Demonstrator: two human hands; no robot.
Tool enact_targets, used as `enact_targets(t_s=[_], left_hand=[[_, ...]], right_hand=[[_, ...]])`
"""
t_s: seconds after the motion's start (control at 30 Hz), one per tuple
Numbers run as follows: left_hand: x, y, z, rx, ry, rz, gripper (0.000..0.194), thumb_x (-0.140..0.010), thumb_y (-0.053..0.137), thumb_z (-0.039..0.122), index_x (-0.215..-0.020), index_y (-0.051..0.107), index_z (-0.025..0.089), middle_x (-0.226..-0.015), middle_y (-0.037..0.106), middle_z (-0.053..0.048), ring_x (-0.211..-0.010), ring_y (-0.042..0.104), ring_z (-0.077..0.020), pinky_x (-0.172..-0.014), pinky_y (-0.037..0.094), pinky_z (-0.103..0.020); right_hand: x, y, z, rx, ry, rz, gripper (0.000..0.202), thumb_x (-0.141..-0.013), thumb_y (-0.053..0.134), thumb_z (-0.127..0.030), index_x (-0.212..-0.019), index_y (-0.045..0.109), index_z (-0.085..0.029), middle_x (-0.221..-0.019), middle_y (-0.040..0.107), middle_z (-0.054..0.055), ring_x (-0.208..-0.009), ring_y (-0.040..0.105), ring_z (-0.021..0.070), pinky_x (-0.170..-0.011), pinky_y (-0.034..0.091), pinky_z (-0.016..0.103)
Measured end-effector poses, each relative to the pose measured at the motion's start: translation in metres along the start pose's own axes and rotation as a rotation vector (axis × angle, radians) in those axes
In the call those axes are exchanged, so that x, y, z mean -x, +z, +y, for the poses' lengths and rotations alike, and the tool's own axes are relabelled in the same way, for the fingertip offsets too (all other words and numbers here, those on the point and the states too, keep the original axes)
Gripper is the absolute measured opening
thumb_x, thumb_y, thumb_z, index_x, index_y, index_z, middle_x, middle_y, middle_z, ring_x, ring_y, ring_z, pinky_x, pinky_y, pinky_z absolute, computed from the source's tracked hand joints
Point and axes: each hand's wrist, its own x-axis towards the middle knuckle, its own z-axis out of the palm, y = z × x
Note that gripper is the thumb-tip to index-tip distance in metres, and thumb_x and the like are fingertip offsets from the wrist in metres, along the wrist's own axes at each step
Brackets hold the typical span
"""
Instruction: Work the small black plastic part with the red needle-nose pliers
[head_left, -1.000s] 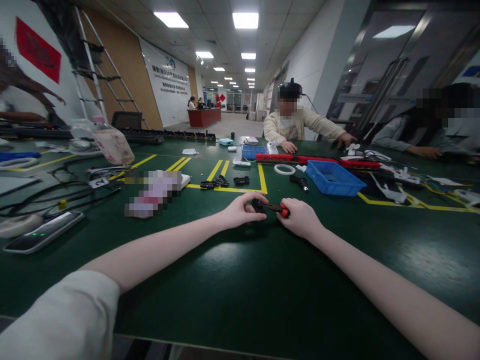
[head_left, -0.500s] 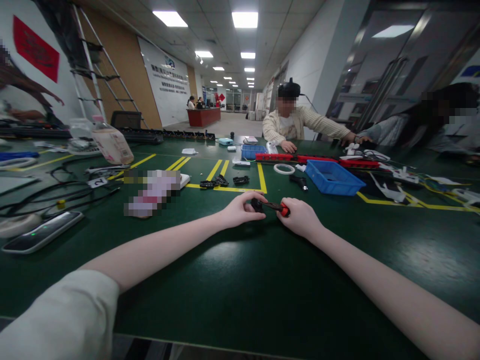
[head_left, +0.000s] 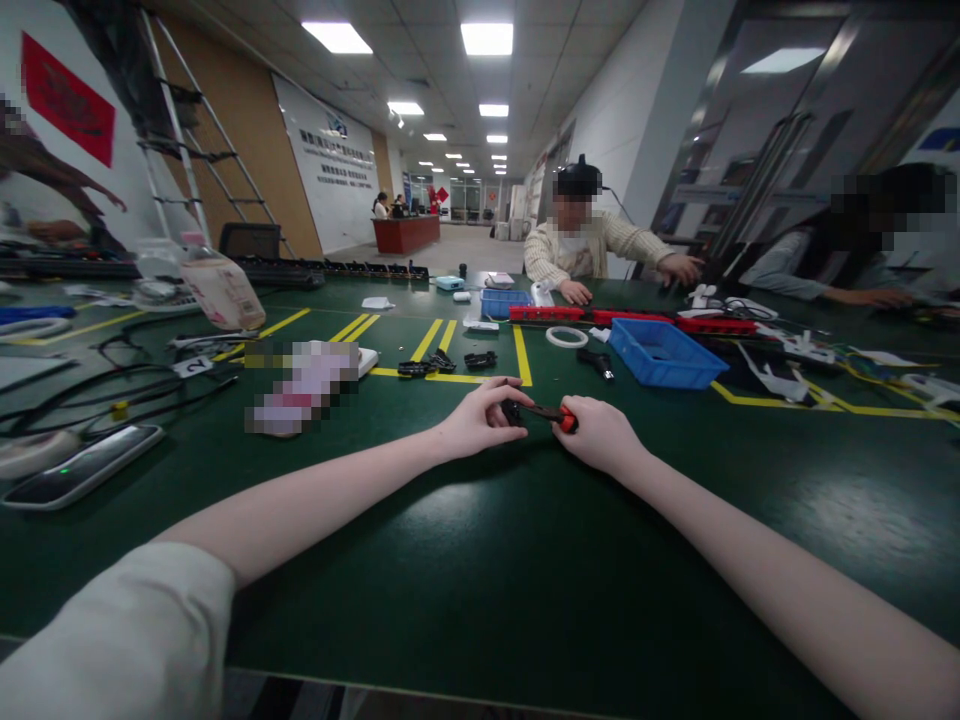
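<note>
My left hand [head_left: 484,418] is closed around a small black part [head_left: 513,411], thumb below and fingers above it. My right hand [head_left: 598,432] grips the red handles of a pair of pliers [head_left: 568,420], whose dark jaws point left and meet the black part. Both hands are just above the green table [head_left: 480,560]. Beyond them lie black pieces [head_left: 426,365] and another black piece [head_left: 480,359], near yellow tape lines. A black object [head_left: 596,364] rests to the left of a blue tray [head_left: 666,353]. Fine detail at the jaws is too small to tell.
A phone [head_left: 306,388], a bottle [head_left: 221,282], cables and a dark-screened device [head_left: 84,465] lie on the left. Farther off are a tape roll [head_left: 567,337], a small blue tray [head_left: 504,303] and red strips [head_left: 566,315]. People sit across the table and at right.
My hands and the pliers have hardly moved. Across the table, a person's outstretched hand has drawn back slightly to the left, and the person at right has shifted, now showing an arm on the table.
</note>
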Motion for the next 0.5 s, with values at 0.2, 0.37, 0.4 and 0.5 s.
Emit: enact_targets(t_s=[0.2, 0.37, 0.4, 0.5], left_hand=[[0.0, 0.0026, 0.0028, 0.036, -0.001, -0.005, 0.039, -0.071, 0.076, 0.021, -0.107, 0.062, 0.014, -0.136, 0.044, -0.015, -0.056, 0.056, 0.0015, -0.059, 0.054, -0.018], [-0.0008, 0.0035, 0.0047, 0.092, -0.029, 0.004, 0.039, -0.07, 0.076, 0.021, -0.105, 0.062, 0.013, -0.135, 0.046, -0.014, -0.054, 0.055, 0.0029, -0.056, 0.051, -0.015], [-0.0012, 0.0035, 0.0048, 0.109, -0.036, 0.006, 0.039, -0.07, 0.076, 0.021, -0.105, 0.062, 0.013, -0.135, 0.046, -0.014, -0.054, 0.055, 0.0029, -0.055, 0.05, -0.015], [-0.0019, 0.0033, 0.0049, 0.137, -0.047, 0.006, 0.038, -0.072, 0.075, 0.023, -0.106, 0.061, 0.013, -0.133, 0.048, -0.014, -0.053, 0.055, 0.0025, -0.05, 0.047, -0.013]], right_hand=[[0.0003, 0.0042, 0.0018, 0.004, -0.055, 0.054, 0.01, -0.079, 0.054, -0.029, -0.075, 0.051, -0.021, -0.079, 0.061, 0.007, -0.077, 0.054, 0.0205, -0.065, 0.035, 0.03], [0.0001, 0.0078, 0.0035, -0.031, -0.075, 0.116, 0.013, -0.08, 0.054, -0.034, -0.077, 0.05, -0.021, -0.082, 0.061, 0.008, -0.081, 0.053, 0.0223, -0.066, 0.036, 0.031], [0.0001, 0.008, 0.0037, -0.044, -0.074, 0.127, 0.015, -0.081, 0.054, -0.036, -0.078, 0.05, -0.021, -0.082, 0.061, 0.008, -0.081, 0.053, 0.0223, -0.066, 0.036, 0.031], [-0.0001, 0.0079, 0.004, -0.083, -0.065, 0.152, 0.021, -0.083, 0.053, -0.042, -0.083, 0.05, -0.021, -0.081, 0.061, 0.006, -0.078, 0.054, 0.0215, -0.065, 0.037, 0.03]])
